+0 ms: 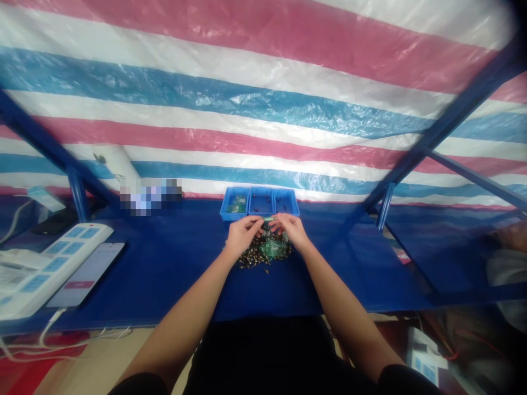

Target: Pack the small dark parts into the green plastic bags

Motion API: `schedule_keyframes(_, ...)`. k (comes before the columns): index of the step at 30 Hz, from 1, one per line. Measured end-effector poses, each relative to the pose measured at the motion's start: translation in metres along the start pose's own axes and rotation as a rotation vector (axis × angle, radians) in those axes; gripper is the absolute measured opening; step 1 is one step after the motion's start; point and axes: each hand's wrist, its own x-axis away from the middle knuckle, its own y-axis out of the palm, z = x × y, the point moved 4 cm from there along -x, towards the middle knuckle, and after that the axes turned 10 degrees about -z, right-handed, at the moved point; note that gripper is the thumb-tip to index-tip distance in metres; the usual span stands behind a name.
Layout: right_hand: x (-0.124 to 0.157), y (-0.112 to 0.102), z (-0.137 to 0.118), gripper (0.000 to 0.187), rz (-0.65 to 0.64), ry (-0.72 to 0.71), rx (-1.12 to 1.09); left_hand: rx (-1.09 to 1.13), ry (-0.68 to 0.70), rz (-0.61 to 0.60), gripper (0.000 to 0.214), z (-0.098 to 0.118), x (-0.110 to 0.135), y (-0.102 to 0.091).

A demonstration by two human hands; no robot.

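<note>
My left hand point(242, 233) and my right hand point(290, 228) are raised close together over a heap of small dark parts and green circuit boards point(265, 252) on the blue table point(164, 263). Both hands pinch the ends of one small green piece point(268, 219) held between them. The fingers of each hand are curled closed. Just beyond the hands stand three small blue bins point(260, 202) in a row; the left one holds green boards, the others hold small dark parts.
A white power strip point(41, 269) and a phone point(86, 274) lie at the table's left, with white cables hanging off the front edge. Blue metal frame bars point(436, 134) cross at right and left. A striped tarp point(263, 99) hangs behind.
</note>
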Motion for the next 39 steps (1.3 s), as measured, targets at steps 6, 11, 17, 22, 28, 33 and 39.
schedule_keyframes(6, 0.0005, -0.0014, 0.0033, 0.029, 0.002, -0.045, 0.051, -0.084, 0.044, 0.023, 0.034, 0.0054, 0.0031, -0.0016)
schedule_keyframes(11, 0.0021, 0.0016, 0.0046, 0.040, 0.042, -0.060, 0.048, -0.096, 0.062, 0.075, 0.033, 0.0036, 0.0015, -0.0013)
schedule_keyframes(17, 0.0029, 0.0019, 0.0007, 0.051, 0.129, -0.004, 0.061, -0.008, -0.007, 0.048, 0.051, 0.0053, 0.0011, -0.0003)
schedule_keyframes(22, 0.0031, 0.0027, 0.0020, 0.043, 0.116, -0.023, 0.056, 0.016, -0.079, 0.065, 0.048, 0.0053, 0.0002, -0.0033)
schedule_keyframes(28, 0.0026, 0.0027, 0.0041, 0.034, 0.107, -0.109, 0.111, 0.034, -0.058, 0.072, 0.037, -0.0025, -0.0019, -0.0021)
schedule_keyframes(33, 0.0038, 0.0022, 0.0028, 0.037, 0.121, -0.087, 0.108, -0.032, 0.018, 0.064, 0.030, 0.0007, -0.0015, -0.0028)
schedule_keyframes(39, 0.0029, 0.0003, 0.0035, 0.037, 0.147, -0.035, 0.128, -0.077, 0.058, 0.081, 0.032, 0.0065, 0.0001, -0.0060)
